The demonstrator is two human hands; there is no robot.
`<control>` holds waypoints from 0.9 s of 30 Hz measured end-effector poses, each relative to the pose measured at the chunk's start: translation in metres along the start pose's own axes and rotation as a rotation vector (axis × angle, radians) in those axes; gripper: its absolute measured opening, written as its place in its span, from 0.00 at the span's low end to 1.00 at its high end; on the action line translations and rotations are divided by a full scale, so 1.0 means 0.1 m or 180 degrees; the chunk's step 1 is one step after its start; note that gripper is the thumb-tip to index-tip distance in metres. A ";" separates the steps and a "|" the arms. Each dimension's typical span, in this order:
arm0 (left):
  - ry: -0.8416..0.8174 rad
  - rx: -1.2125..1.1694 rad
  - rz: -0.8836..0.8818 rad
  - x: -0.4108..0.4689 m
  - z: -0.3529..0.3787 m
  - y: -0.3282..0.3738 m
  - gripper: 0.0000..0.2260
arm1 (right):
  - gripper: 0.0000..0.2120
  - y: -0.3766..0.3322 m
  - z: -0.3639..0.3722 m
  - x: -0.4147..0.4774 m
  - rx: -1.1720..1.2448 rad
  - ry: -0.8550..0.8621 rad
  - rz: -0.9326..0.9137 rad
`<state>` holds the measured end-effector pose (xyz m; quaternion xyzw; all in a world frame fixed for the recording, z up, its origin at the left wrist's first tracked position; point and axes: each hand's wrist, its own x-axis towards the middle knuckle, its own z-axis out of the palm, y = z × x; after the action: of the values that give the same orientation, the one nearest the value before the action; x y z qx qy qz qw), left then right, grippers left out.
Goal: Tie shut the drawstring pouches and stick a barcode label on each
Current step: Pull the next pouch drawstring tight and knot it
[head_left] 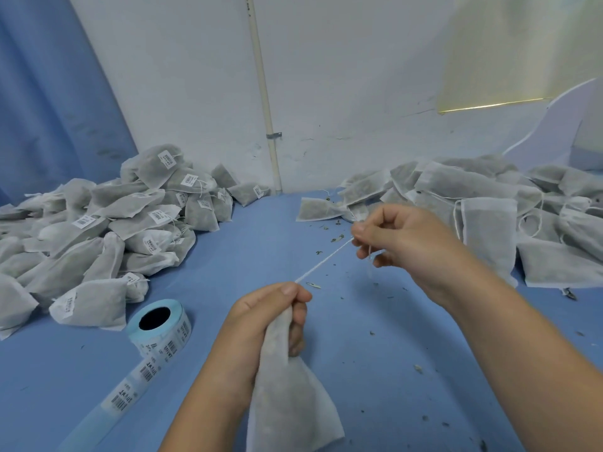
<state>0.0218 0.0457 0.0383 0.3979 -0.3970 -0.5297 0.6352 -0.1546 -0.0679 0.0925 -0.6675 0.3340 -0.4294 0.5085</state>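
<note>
- The pouch point(290, 396) in work is in the lower middle of the frame, held above the blue table point(408, 353). It is made of thin white fabric, and a dark grey-green filling shows through its lower part.
- The left hand point(264, 324) grips the gathered neck of this pouch. Its fingers are curled round the fabric, and the thumb presses at the top, where the string comes out.
- The white drawstring point(324, 258) runs tight from the neck, up and to the right, to the right hand point(404, 243) at the centre right.
- The right hand pinches the string between thumb and forefinger. The other fingers are curled loosely.
- A label roll point(160, 324) on pale blue backing lies on the table at the lower left, near the left hand. A strip of barcode labels point(130, 386) runs from it toward the bottom left corner.
- At the left of the frame is a pile of filled pouches point(98, 230); many of them carry a barcode label.
- At the right is a second pile of pouches point(473, 190), lying flatter, with loose strings.
- Small dark leaf crumbs point(337, 238) are scattered on the table near the hands.
- Behind is a white wall point(342, 76) with a pipe point(264, 93), and a blue curtain point(49, 93) hangs at the upper left.
</note>
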 end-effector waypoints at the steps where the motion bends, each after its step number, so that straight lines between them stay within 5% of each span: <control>1: 0.0005 -0.0297 0.0044 0.01 0.00 0.00 0.08 | 0.10 0.02 0.02 0.00 -0.0158 -0.0014 -0.0022; 8: 0.0591 -0.0888 0.0251 0.03 -0.05 0.05 0.09 | 0.12 0.04 0.23 -0.12 -0.1730 -0.0895 -0.0188; 13: 0.1116 0.1204 0.0561 -0.01 -0.04 0.04 0.08 | 0.10 -0.19 0.22 -0.27 -0.1998 -0.1735 -0.0337; 18: 0.0250 0.2451 0.0730 -0.06 0.11 -0.04 0.15 | 0.09 -0.38 0.14 -0.33 -0.1641 -0.1576 -0.0738; 21: -0.0084 0.2412 0.0644 -0.10 0.20 -0.04 0.07 | 0.08 -0.35 0.09 -0.28 -0.1417 -0.1203 -0.0757; 23: -0.0186 0.2180 0.0531 -0.11 0.22 -0.05 0.09 | 0.08 -0.28 0.10 -0.24 -0.1287 -0.1041 -0.0660; 27: -0.0067 0.0873 0.0024 -0.12 0.24 -0.04 0.10 | 0.08 -0.12 0.20 -0.19 -0.1337 -0.0990 -0.0375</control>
<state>-0.0036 0.0547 0.0427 0.4740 -0.4739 -0.4722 0.5725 -0.1439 -0.0403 0.0977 -0.8346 0.2943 -0.2717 0.3781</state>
